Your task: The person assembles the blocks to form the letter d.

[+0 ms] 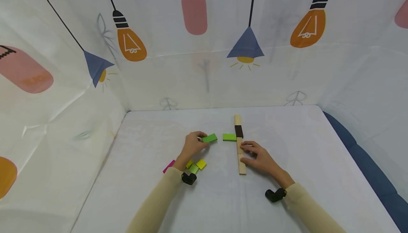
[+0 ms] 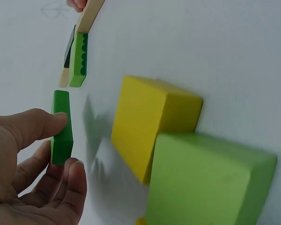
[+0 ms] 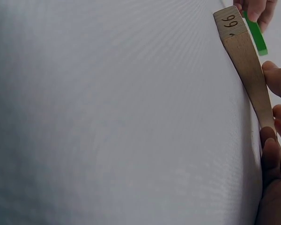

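My left hand [image 1: 192,145] pinches a green block [image 1: 209,138] between thumb and fingers. In the left wrist view, that block stands off the table with its shadow beneath. A row of plain wooden blocks [image 1: 242,168] and one dark brown block [image 1: 238,131] runs away from me. Against the row's left side lies a light green block [image 1: 229,137] with a scalloped darker green edge. The fingertips of my right hand [image 1: 262,158] rest along the right side of the nearer wooden blocks. One wooden block [image 3: 248,65] shows "66" on its end in the right wrist view.
Near my left wrist lie yellow blocks [image 1: 201,164], another light green block [image 1: 193,169] and a magenta piece [image 1: 169,166], partly behind the forearm. The white table [image 1: 210,204] ends at a patterned curtain [image 1: 165,77] at the back. Blue upholstery [image 1: 363,158] borders its right side.
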A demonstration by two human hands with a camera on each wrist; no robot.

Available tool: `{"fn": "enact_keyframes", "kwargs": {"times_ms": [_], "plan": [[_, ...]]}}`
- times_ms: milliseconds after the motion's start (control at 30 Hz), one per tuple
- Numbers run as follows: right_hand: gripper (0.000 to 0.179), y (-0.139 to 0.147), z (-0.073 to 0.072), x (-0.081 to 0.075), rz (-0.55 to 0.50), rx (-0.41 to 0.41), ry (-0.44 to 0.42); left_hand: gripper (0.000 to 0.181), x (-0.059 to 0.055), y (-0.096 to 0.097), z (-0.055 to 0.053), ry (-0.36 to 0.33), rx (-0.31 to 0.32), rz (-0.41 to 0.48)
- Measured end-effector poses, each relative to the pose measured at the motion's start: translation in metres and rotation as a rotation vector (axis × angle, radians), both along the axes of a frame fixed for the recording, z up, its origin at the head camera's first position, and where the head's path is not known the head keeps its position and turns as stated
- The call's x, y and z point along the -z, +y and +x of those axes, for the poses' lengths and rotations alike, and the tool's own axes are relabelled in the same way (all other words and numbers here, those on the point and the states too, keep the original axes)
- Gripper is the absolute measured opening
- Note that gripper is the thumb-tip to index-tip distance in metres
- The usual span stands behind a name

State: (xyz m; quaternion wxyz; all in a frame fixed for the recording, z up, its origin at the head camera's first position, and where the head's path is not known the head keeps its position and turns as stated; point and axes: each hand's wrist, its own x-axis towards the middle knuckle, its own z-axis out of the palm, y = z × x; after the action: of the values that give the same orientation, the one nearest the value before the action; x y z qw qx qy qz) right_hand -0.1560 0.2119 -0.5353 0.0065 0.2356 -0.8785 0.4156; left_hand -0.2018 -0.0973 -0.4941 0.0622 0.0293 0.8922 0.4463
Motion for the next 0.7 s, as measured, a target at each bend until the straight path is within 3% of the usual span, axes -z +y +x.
{"fn": "enact_keyframes", "kwargs": {"times_ms": [367,700], "plan": [[0.048,-0.001,0.001,0.0,0.0,-0.003,0.011,0.032,0.009,0.016,0.002,-0.039,-0.057,0.042],[0.047,-0.001,0.0,0.001,-0.003,-0.004,0.03,0.033,0.007,0.024,0.003,-0.051,-0.02,-0.033]]}}
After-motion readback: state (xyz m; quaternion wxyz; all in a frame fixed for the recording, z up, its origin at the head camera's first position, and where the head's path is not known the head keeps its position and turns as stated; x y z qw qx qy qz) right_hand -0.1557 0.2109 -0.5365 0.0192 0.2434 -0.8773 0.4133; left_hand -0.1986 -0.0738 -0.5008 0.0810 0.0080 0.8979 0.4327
